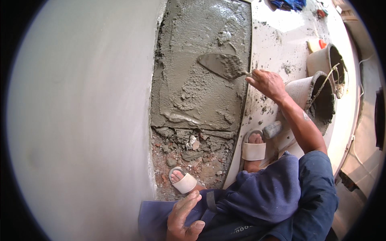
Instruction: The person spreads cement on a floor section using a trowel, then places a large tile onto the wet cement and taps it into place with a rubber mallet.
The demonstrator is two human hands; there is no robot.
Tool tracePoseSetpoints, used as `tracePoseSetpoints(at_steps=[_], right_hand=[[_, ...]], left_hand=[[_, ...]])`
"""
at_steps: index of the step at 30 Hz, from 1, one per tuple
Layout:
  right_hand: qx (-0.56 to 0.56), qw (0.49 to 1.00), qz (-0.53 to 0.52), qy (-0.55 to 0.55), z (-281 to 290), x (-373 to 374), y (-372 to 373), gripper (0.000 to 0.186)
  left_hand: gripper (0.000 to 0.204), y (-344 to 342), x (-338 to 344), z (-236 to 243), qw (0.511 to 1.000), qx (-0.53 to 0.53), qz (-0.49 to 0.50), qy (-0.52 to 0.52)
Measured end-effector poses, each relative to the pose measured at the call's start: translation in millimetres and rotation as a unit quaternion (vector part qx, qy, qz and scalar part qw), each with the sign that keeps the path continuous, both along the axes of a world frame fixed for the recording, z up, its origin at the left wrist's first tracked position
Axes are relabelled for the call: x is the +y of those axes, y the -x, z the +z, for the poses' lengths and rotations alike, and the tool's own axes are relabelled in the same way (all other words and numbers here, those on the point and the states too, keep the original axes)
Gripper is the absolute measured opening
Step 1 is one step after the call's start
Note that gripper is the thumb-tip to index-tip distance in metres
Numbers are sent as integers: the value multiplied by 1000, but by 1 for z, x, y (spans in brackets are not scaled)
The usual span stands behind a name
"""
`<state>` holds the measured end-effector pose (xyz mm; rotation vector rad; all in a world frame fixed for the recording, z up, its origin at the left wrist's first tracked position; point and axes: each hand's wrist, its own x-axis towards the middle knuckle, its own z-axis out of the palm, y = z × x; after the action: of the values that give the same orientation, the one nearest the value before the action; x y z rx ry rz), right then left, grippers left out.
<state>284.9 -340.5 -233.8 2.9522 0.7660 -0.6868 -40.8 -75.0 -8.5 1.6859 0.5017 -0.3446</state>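
Note:
My right hand (266,82) is closed round the handle of a pointed trowel (217,64). A lump of wet mortar (234,67) sits on its blade near the handle. The blade lies over a long bed of wet grey mortar (177,76), rough and ridged in places; I cannot tell whether it touches the surface. Down by my lap is my left hand (184,217), its fingers stretched and thumb apart, with nothing in it.
A pale wall (80,120) rises along the left of the bed. Rubble (205,160) lies at its near end, around my sandalled left foot (183,179). On the light floor tiles (277,44) at right, two mortar-smeared buckets (299,90) lie tipped, beside a grey rounded thing (272,129).

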Motion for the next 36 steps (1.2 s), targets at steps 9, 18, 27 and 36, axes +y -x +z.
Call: tracePoseSetpoints(at_steps=[9,18,27,36], right_hand=[[-70,983,-159,-57,-19,17,-118,58],[211,902,-316,-206,13,36,-44,53],[164,935,-229,-215,-11,135,-149,60],[186,970,-1,-159,-8,131,-13,61]], left_hand=[[69,-5,1,-3,999,30,1,-12],[64,-6,6,-15,997,63,12,45],[56,-12,6,-9,996,75,25,35],[54,-12,7,-9,998,56,18,37]])
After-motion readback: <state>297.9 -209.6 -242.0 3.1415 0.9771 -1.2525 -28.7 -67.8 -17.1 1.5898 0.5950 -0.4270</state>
